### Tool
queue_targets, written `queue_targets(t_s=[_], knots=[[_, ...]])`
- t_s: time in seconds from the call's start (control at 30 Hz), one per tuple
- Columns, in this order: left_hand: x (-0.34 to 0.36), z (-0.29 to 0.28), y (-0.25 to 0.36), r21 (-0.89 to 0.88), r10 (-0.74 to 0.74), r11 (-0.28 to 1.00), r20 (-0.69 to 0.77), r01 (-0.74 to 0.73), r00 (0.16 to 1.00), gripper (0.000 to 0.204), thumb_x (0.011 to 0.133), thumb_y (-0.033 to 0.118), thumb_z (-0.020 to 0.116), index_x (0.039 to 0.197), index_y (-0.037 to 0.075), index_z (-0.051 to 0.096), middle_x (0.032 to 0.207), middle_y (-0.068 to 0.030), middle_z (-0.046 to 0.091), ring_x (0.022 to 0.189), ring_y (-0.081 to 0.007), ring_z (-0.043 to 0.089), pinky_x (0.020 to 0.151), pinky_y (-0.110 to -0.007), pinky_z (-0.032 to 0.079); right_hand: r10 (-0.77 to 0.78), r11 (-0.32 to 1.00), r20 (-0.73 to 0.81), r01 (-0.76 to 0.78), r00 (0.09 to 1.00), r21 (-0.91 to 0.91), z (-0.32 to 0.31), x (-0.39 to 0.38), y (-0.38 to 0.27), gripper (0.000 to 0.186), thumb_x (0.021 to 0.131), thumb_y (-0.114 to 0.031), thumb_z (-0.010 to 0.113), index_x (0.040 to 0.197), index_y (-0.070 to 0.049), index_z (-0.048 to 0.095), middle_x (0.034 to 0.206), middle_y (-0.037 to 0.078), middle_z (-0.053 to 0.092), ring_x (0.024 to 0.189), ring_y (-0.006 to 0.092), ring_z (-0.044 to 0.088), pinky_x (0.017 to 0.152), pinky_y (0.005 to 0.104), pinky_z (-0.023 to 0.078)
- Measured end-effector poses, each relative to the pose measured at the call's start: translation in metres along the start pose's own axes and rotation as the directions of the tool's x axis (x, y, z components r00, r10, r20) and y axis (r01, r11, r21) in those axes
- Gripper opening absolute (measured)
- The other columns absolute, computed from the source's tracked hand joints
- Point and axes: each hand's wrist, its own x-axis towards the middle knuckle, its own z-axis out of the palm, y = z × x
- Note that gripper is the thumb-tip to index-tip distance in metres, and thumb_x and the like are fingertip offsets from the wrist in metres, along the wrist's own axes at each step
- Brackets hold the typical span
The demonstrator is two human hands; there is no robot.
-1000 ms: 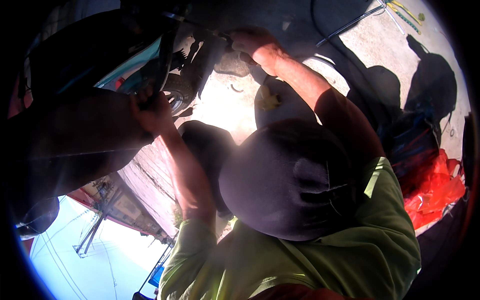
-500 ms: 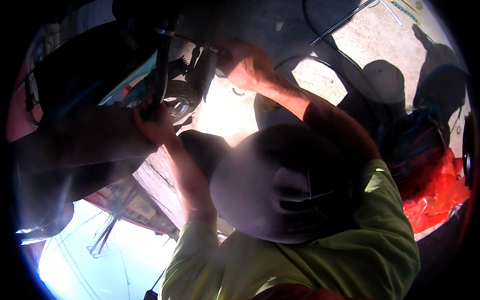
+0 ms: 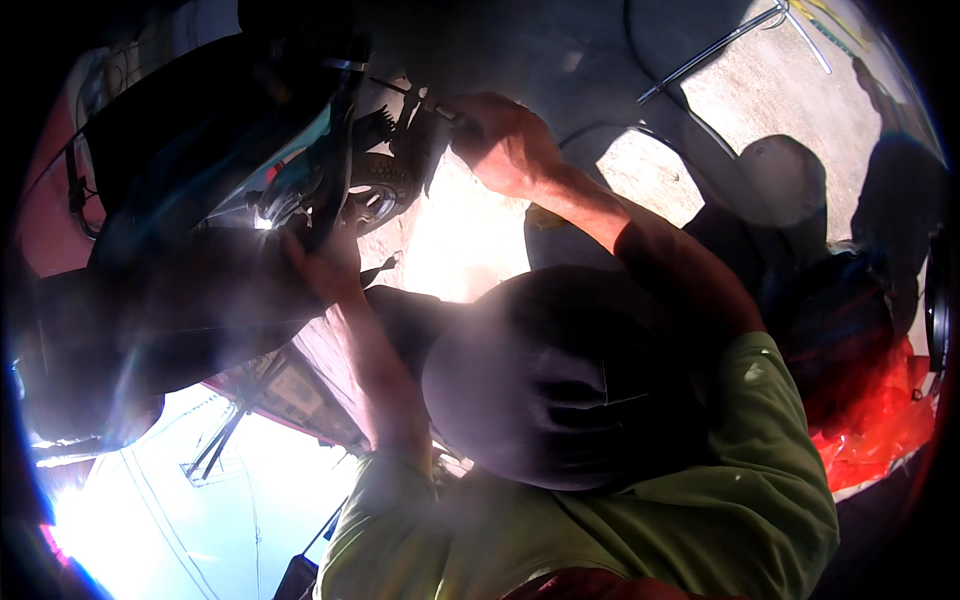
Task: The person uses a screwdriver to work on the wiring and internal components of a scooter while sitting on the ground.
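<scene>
A motorcycle (image 3: pixel 180 130), mostly in deep shadow, fills the left side. My left hand (image 3: pixel 328 262) is raised to its underside beside a dark curved bar (image 3: pixel 343 140). Its fingers look curled, but shadow hides what they hold. Just beyond it is a wheel (image 3: pixel 378 195) with a black tyre. Further right, my right hand (image 3: pixel 505 145) is closed in a fist, knuckles up. A short metal end (image 3: pixel 444 112) shows at its fingers, close to a dark lever-like part (image 3: pixel 408 105); the rest of what it grips is hidden.
My bent knee (image 3: pixel 565 375) in dark trousers takes up the middle. A long metal T-shaped bar (image 3: pixel 710 55) lies on the sunlit concrete at the far right, near a black hose (image 3: pixel 705 128). Red plastic (image 3: pixel 875 430) lies at the right edge.
The whole view has shifted slightly, so most things sit a little further right. Both hands stay at the same parts of the motorcycle, the right one still closed.
</scene>
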Motion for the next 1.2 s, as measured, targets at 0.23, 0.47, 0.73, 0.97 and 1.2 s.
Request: queue_targets(t_s=[0.23,0.47,0.73,0.97,1.2], knots=[[0.001,-0.012,-0.009,0.049,-0.022,0.998,-0.124,0.028,0.992,0.051,0.090,0.048,0.065,0.127,0.014,0.059,0.140,-0.0168,0.052,0.133,-0.0384,0.044,0.114,-0.056,0.028,-0.024,1.000,-0.012,0.024,1.000,0.006,-0.005,0.004,0.008,0.026,0.085,-0.014,0.063,0.110,-0.009,0.067,0.102,0.015,0.069,0.089,0.0322,0.068,0.076,0.0377,0.057],[0.005,-0.016,-0.040,0.066,-0.157,0.985,-0.007,0.157,0.988,0.053,0.092,0.048,0.063,0.133,0.016,0.055,0.137,-0.0095,0.056,0.134,-0.0329,0.044,0.114,-0.051,0.031,-0.250,0.897,0.101,0.269,0.963,-0.351,-0.023,0.000,0.016,0.027,0.085,-0.010,0.060,0.110,-0.009,0.068,0.109,0.012,0.068,0.091,0.0290,0.068,0.078,0.0354,0.057],[0.032,0.046,-0.105,0.841,-0.115,0.487,0.328,-0.235,0.938,0.044,0.100,0.043,0.051,0.130,0.011,0.055,0.134,-0.0098,0.057,0.130,-0.0298,0.048,0.108,-0.047,0.038,-0.103,0.969,0.077,0.117,0.992,-0.216,-0.008,-0.003,0.022,0.026,0.082,-0.007,0.060,0.107,-0.007,0.069,0.111,0.011,0.067,0.095,0.0276,0.067,0.079,0.0333,0.057],[0.069,0.112,-0.122,0.273,-0.393,0.884,-0.009,0.380,0.920,0.039,0.100,0.036,0.053,0.132,0.013,0.052,0.126,-0.0086,0.060,0.119,-0.0255,0.055,0.099,-0.045,0.045,-0.198,0.960,-0.131,0.165,0.971,-0.227,0.001,-0.003,0.019,0.028,0.081,-0.022,0.067,0.107,-0.011,0.066,0.093,0.012,0.068,0.083,0.0281,0.067,0.068,0.0382,0.056],[0.104,0.086,-0.125,0.257,-0.248,0.944,0.142,0.206,0.958,0.035,0.099,0.031,0.054,0.129,0.013,0.053,0.118,-0.0079,0.063,0.111,-0.0237,0.058,0.092,-0.040,0.047,-0.013,0.999,-0.035,0.014,0.999,0.032,-0.006,-0.013,0.023,0.037,0.084,-0.011,0.059,0.120,-0.012,0.062,0.104,0.015,0.065,0.091,0.0312,0.065,0.074,0.0394,0.056]])
